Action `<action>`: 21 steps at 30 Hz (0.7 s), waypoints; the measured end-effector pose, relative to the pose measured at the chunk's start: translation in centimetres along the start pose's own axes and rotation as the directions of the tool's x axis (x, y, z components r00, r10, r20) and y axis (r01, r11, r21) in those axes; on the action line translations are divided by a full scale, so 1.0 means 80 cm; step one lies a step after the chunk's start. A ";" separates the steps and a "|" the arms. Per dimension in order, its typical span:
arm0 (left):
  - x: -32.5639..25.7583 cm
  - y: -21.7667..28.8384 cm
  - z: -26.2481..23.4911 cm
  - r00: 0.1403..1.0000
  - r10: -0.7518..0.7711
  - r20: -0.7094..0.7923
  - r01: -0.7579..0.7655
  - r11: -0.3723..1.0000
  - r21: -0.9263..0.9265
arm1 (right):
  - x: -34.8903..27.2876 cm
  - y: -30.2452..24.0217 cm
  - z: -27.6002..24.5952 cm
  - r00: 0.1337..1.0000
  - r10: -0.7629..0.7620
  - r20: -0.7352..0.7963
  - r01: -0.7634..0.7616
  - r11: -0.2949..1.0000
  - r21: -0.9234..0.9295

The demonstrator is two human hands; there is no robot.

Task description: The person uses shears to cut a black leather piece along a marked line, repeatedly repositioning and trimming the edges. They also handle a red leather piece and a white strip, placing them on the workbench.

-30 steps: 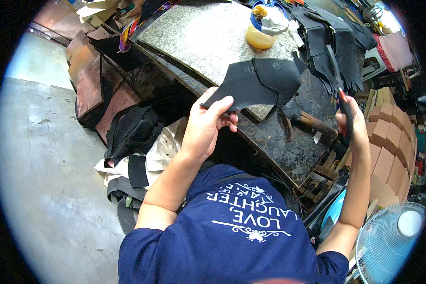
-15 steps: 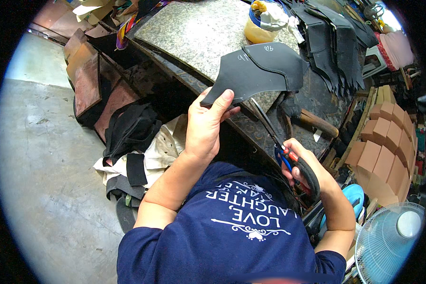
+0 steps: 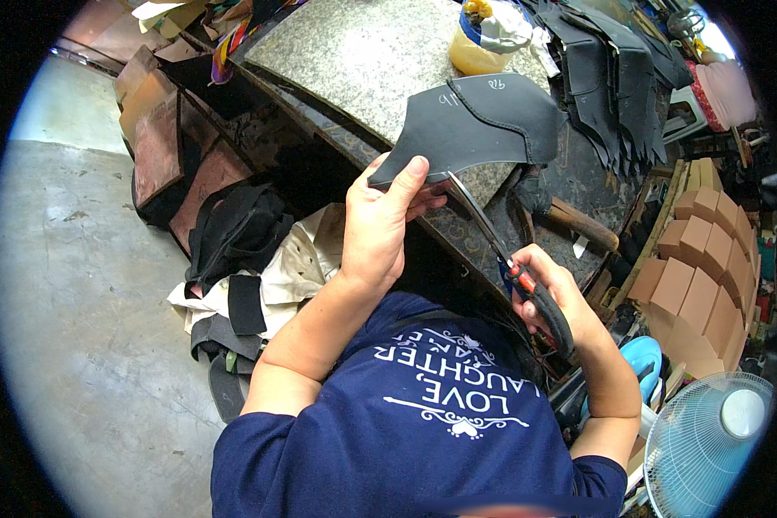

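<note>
My left hand (image 3: 384,220) grips the lower left corner of a dark grey stitched leather piece (image 3: 475,129) and holds it up above the stone-topped bench (image 3: 354,60). My right hand (image 3: 548,289) holds scissors (image 3: 505,250) with black and red handles. The blades point up and touch the bottom edge of the leather piece, just right of my left thumb.
A hammer with a wooden handle (image 3: 570,216) lies on the bench beside a yellow jar (image 3: 483,39) and a stack of dark leather pieces (image 3: 613,78). Brown boxes (image 3: 708,259) and a fan (image 3: 708,440) stand at the right. Leather scraps (image 3: 233,250) lie on the concrete floor.
My right hand picked up the scissors from the bench's right side and brought them in to the leather's lower edge. My left hand raised the piece slightly.
</note>
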State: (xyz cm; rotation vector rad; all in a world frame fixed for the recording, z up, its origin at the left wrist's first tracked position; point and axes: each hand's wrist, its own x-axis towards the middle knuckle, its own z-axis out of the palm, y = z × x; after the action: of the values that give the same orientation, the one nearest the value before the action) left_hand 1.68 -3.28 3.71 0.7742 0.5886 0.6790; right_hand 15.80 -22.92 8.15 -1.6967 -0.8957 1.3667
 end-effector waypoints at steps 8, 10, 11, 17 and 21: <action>-0.001 0.004 0.001 0.999 -0.027 0.017 0.027 0.999 0.020 | 0.001 0.000 0.001 0.997 0.071 -0.004 -0.071 0.995 0.069; -0.001 0.003 0.000 0.999 -0.021 0.025 0.020 1.000 0.009 | 0.000 0.000 0.001 0.997 0.070 0.017 -0.072 0.987 0.147; -0.002 0.003 -0.001 0.999 -0.016 0.041 0.016 1.000 -0.004 | 0.000 0.000 0.001 0.994 0.101 0.033 -0.106 0.976 0.192; -0.002 0.003 -0.001 0.999 -0.023 0.045 0.023 1.000 -0.014 | 0.002 -0.002 -0.010 1.000 0.008 0.000 -0.008 0.996 -0.093; 0.003 0.007 -0.003 1.000 0.014 -0.010 -0.014 1.000 -0.020 | -0.010 -0.009 -0.034 0.997 -0.068 0.030 0.071 0.991 -0.114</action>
State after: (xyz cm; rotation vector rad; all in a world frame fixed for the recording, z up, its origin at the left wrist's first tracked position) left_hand 1.47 -2.66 3.93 0.7578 0.5849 0.7011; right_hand 18.25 -23.64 9.51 -1.7205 -1.0563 1.3161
